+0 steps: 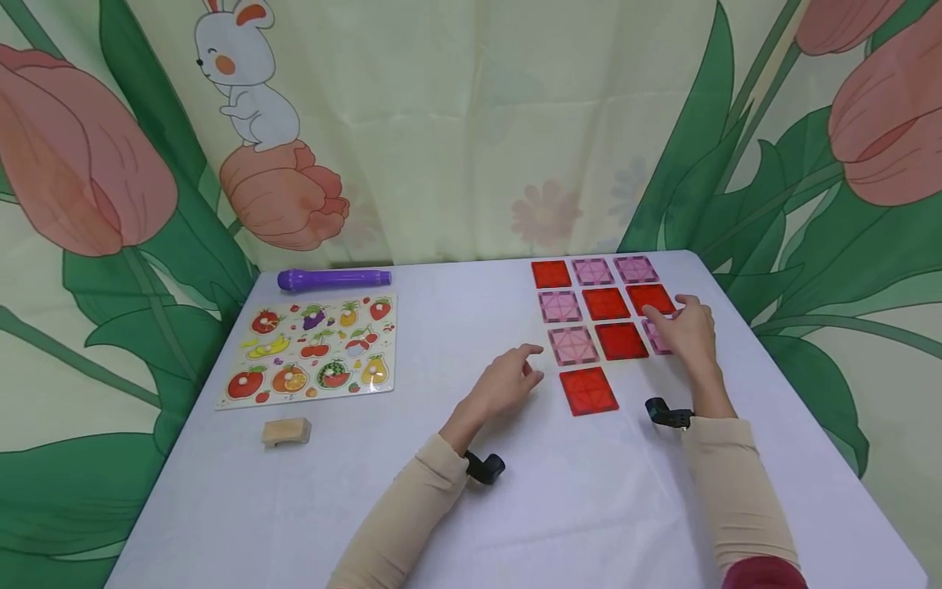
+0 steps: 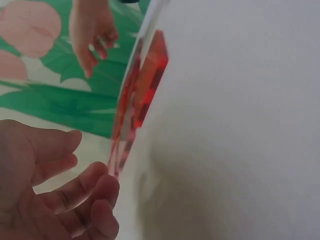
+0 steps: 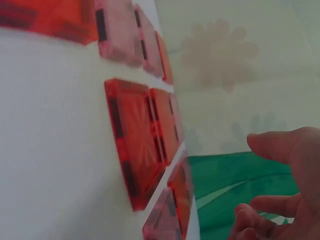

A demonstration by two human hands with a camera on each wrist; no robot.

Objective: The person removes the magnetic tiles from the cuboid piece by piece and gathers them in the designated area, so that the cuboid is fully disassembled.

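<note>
Red and pink translucent square tiles lie flat in rows on the right of the table. My left hand [image 1: 508, 380] hovers just left of a pink tile [image 1: 572, 346] and the nearest red tile [image 1: 589, 391], its fingers loosely bent around nothing. My right hand [image 1: 688, 331] is over the right column, partly covering another pink tile [image 1: 655, 337]. Its thumb is near a red tile [image 1: 650, 298]; contact cannot be told. In the right wrist view, that hand [image 3: 290, 185] has thumb and fingers apart with nothing between them. A red tile [image 3: 135, 145] stands out there.
On the left lies a fruit picture board [image 1: 294, 372]. A purple microphone-shaped stick [image 1: 334, 280] is behind it, and a small wooden block [image 1: 286, 431] in front. A curtain [image 1: 441, 123] printed with tulips and a rabbit hangs behind the white-covered table [image 1: 456, 311].
</note>
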